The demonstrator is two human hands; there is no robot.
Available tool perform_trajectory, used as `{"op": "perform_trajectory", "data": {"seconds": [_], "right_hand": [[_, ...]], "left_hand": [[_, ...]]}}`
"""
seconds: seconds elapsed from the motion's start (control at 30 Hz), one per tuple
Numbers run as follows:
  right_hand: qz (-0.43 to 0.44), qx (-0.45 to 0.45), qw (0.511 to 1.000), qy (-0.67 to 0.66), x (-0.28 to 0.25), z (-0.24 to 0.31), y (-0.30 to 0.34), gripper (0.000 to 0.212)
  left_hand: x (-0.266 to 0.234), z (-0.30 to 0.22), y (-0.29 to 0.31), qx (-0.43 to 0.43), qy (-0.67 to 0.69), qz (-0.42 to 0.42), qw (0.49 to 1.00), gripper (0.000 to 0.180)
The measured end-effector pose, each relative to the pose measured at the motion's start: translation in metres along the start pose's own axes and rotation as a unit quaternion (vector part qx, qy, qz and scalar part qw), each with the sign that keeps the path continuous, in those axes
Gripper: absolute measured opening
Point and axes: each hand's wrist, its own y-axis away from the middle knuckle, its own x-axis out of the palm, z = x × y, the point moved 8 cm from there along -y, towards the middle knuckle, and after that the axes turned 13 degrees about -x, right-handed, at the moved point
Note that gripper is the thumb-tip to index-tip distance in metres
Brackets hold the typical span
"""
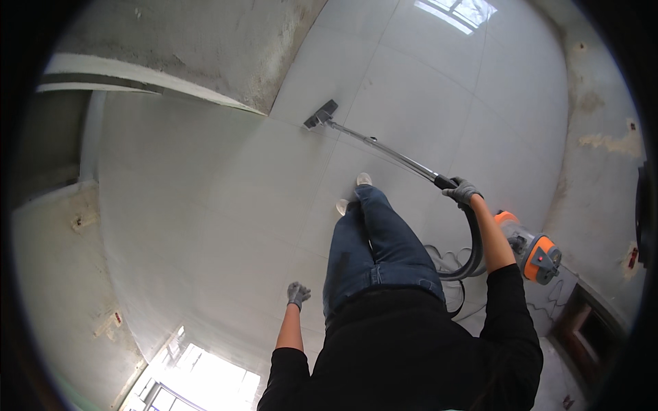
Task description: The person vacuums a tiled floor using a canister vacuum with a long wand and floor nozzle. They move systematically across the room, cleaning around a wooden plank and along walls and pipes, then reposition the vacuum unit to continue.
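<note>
My right hand [462, 192], in a grey glove, is wrapped around the dark handle of a vacuum cleaner wand [404, 159]. The metal tube slants away to the far left and ends in a flat black floor head [321, 114] on the floor, near a wall corner. From the handle a thick black hose [474, 250] curves back toward the orange and grey vacuum cleaner body [539, 257] at my right. My left hand [298, 293], also gloved in grey, hangs beside my left hip with its fingers curled in and nothing visible in them.
Large pale tiles cover the floor [226, 205]. A bare plaster wall [199, 48] juts in at the far left, its corner close to the floor head. Another rough wall [603, 137] runs along the right. Loose cord [449, 257] lies beside the vacuum cleaner. Behind me on the left is a bright window [212, 377].
</note>
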Motion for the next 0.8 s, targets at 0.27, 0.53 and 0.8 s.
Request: {"op": "perform_trajectory", "data": {"seconds": [0.27, 0.53, 0.8], "right_hand": [[0.026, 0.031, 0.998, 0.056, -0.01, 0.012, -0.013, 0.056], [-0.003, 0.083, 0.993, 0.087, -0.004, 0.038, -0.002, 0.056], [0.003, 0.116, 0.965, 0.236, 0.05, 0.056, 0.003, 0.063]], "left_hand": [[0.078, -0.185, 0.038, 0.123, -0.117, 0.012, 0.985, 0.042], [-0.001, -0.164, 0.049, 0.03, -0.096, -0.039, 0.994, 0.036], [-0.154, -0.22, 0.06, -0.041, -0.088, -0.046, 0.994, 0.016]]}}
